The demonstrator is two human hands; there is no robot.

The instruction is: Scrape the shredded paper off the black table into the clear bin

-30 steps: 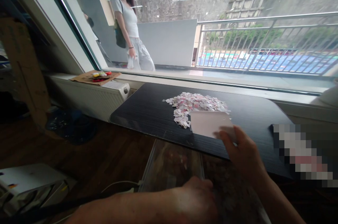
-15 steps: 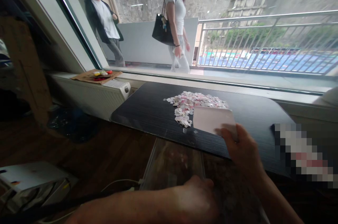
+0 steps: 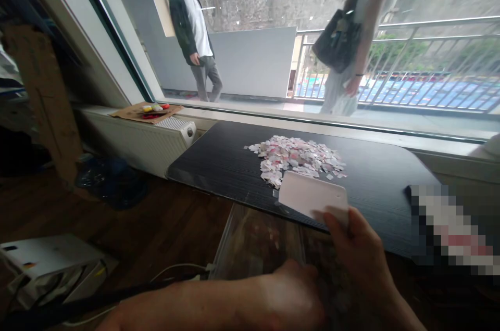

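Note:
My right hand point(image 3: 357, 245) pinches a pale, flat rectangular scraper point(image 3: 310, 195) by its right end, thumb on one face and fingers behind. The scraper is tilted over the near edge of the dark table point(image 3: 219, 169). Just beyond it lies a loose pile of small white and pink paper pieces point(image 3: 289, 156), with a few strays at its rim. Below the table edge is a clear plastic box point(image 3: 250, 247) with some pieces inside. My left hand point(image 3: 292, 284) is closed at the box's near side; its fingertips are in shadow.
A blurred-out item point(image 3: 449, 227) lies at the table's right end. Left stands a white radiator point(image 3: 136, 138) with cardboard and small colourful things on top. On the floor are a large blue water bottle point(image 3: 111, 180) and a white case point(image 3: 50, 263). Two people walk outside the window.
My right hand has drawn the scraper from the pile toward the table's near edge, uncovering more paper pieces. My left hand and the box stay about where they were. Both people outside moved right.

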